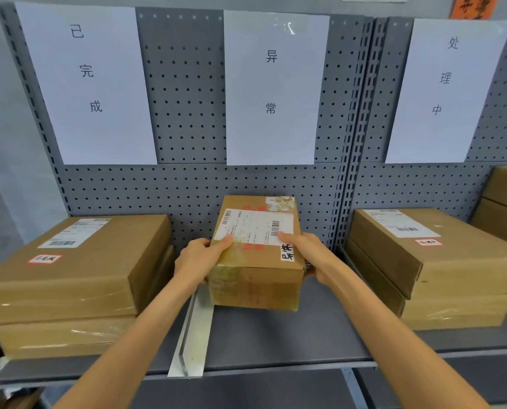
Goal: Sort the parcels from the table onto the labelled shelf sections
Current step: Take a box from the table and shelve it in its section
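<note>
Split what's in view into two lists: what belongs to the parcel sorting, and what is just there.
Part of the job:
- small parcel, held by left hand and right hand
- left stack of parcels
- right stack of parcels
- three section signs, e.g. middle sign
- shelf with white divider

Just there:
- orange notice

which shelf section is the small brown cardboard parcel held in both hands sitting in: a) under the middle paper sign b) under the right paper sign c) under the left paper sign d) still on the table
a: the small brown cardboard parcel, gripped by the left hand and right hand, rests on the grey shelf directly below the middle white paper sign, right of the white divider.
</note>
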### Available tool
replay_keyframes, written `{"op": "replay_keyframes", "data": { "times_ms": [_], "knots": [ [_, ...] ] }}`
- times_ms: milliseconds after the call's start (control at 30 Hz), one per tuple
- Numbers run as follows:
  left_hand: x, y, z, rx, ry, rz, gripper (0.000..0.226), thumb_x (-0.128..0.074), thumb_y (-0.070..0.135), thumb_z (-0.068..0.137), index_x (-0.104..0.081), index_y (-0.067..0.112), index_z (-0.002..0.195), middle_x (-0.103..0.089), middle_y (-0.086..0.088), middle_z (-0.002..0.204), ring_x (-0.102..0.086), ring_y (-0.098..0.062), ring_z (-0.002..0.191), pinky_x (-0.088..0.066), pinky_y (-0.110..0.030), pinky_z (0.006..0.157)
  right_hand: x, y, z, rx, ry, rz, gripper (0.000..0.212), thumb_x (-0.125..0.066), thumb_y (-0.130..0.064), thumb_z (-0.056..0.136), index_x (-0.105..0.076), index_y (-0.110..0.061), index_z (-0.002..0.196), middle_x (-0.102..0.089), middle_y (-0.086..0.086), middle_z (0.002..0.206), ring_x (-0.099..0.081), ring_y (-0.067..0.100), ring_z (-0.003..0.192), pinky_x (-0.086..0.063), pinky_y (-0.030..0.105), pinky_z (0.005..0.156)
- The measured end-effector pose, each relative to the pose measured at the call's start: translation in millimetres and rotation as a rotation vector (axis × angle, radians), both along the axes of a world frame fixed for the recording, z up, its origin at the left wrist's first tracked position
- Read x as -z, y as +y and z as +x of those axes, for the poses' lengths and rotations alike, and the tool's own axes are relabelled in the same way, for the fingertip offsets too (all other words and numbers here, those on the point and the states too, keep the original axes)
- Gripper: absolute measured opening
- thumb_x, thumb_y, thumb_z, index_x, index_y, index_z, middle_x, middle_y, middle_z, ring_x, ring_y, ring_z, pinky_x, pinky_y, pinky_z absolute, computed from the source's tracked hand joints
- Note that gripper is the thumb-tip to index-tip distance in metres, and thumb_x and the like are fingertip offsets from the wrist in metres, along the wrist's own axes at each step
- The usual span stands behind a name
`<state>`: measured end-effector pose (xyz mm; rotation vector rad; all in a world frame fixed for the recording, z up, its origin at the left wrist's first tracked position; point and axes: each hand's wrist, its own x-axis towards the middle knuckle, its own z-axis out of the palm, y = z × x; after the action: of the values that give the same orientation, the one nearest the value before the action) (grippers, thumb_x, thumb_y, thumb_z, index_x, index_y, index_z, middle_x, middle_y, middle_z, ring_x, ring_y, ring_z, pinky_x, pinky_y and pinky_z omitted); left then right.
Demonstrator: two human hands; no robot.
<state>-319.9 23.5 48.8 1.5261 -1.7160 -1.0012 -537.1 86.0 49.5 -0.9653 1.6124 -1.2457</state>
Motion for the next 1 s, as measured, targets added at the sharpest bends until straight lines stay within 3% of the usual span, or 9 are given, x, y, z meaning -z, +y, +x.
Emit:
{"op": "replay_keyframes", "data": {
  "times_ms": [133,400,700,833,1000],
  "knots": [
    [5.5,-2.5,0.5,0.107,0.028,0.046,0.055,-0.058,0.058,0.085,-0.055,0.019,0.125,-0.066,0.000,0.108,-0.064,-0.020,0.096,-0.059,-0.045,0.077,9.7,-5.0,-8.4,0.001,0.060,0.112,0.028,-0.065,-0.046,0.086,-0.066,-0.022,0.101,-0.075,-0.005,0.074,-0.068,0.016,0.069,-0.053,0.033,0.059],
    [29.5,-16.3,-4.8,0.150,0.052,0.100,0.045,-0.063,0.053,0.084,-0.058,0.021,0.116,-0.067,0.004,0.099,-0.066,-0.017,0.092,-0.059,-0.044,0.078,28.7,-15.6,-16.0,-0.031,0.054,0.169,0.026,-0.066,-0.047,0.085,-0.066,-0.024,0.097,-0.074,-0.008,0.068,-0.068,0.011,0.065,-0.051,0.029,0.054],
    [44.9,-29.5,-10.7,0.139,0.007,0.158,0.036,-0.064,0.050,0.085,-0.051,0.022,0.105,-0.067,0.002,0.097,-0.068,-0.018,0.089,-0.060,-0.043,0.075,49.8,-29.5,-23.0,-0.055,0.056,0.212,0.030,-0.065,-0.048,0.085,-0.067,-0.024,0.101,-0.074,-0.006,0.073,-0.068,0.016,0.077,-0.053,0.033,0.063],
    [51.4,-31.4,-13.4,0.124,0.006,0.180,0.036,-0.065,0.048,0.085,-0.052,0.021,0.105,-0.067,0.001,0.100,-0.068,-0.020,0.090,-0.059,-0.043,0.076,55.7,-31.6,-24.0,-0.065,0.063,0.233,0.030,-0.064,-0.050,0.085,-0.067,-0.024,0.099,-0.074,-0.008,0.069,-0.068,0.014,0.072,-0.051,0.029,0.056],
    [52.3,-33.7,-13.6,0.111,0.049,0.204,0.026,-0.068,0.044,0.084,-0.056,0.022,0.091,-0.069,0.000,0.096,-0.068,-0.019,0.088,-0.059,-0.045,0.076,59.1,-33.0,-26.6,-0.083,0.071,0.235,0.031,-0.062,-0.052,0.085,-0.066,-0.026,0.101,-0.074,-0.009,0.069,-0.069,0.014,0.074,-0.053,0.030,0.058]
  ]
}}
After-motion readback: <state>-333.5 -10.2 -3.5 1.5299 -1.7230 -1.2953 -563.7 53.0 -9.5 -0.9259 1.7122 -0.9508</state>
